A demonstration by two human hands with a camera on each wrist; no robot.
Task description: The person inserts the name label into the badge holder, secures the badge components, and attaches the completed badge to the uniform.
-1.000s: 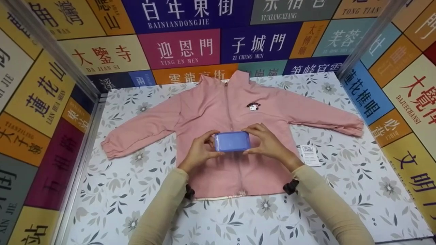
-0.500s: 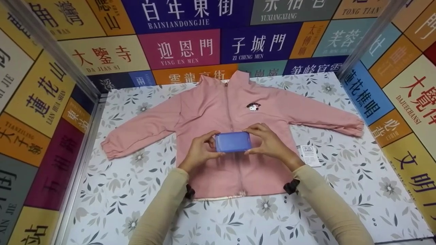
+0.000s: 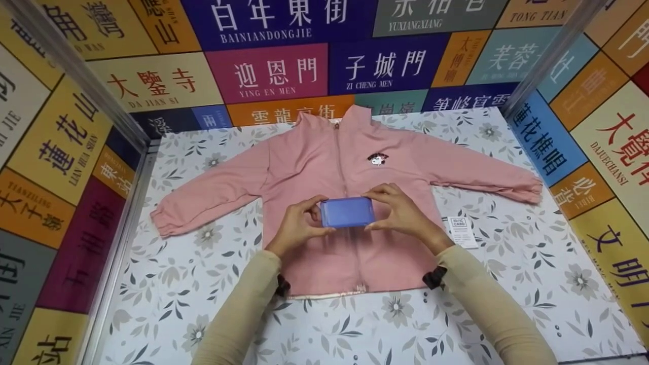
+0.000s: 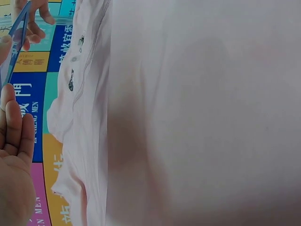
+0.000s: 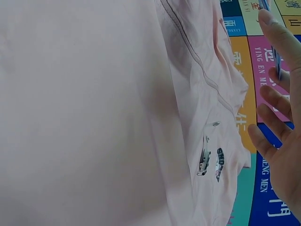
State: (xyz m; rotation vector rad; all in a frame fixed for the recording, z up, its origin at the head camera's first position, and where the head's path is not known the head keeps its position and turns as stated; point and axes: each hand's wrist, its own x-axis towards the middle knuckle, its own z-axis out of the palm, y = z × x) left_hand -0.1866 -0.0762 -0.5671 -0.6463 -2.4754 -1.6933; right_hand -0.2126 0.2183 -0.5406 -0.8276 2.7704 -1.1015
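Both hands hold up a thin blue rectangular plate [image 3: 347, 212] over a pink zip-up jacket [image 3: 304, 167]. My left hand [image 3: 298, 225] pinches its left end between thumb and fingers, and my right hand [image 3: 403, 215] pinches the right end. From the left wrist, the plate [image 4: 21, 28] appears edge-on and see-through with blue edges; its exact kind cannot be told. The jacket lies flat on its back, zipper closed, sleeves spread to both sides, a small cartoon patch [image 3: 376, 159] on its chest. In the right wrist view, several fingers of my right hand [image 5: 287, 160] extend away from the plate.
A white printed card [image 3: 460, 232] lies beside the jacket's right side. The table [image 3: 203, 284] has a leaf-and-flower cover. Colourful lettered panels [image 3: 274, 73] wall in the back and both sides, with metal posts [image 3: 547, 50] at the corners.
The blue plate and both hands have shifted very slightly to the right. The jacket and card lie as before, and both grips are unchanged.
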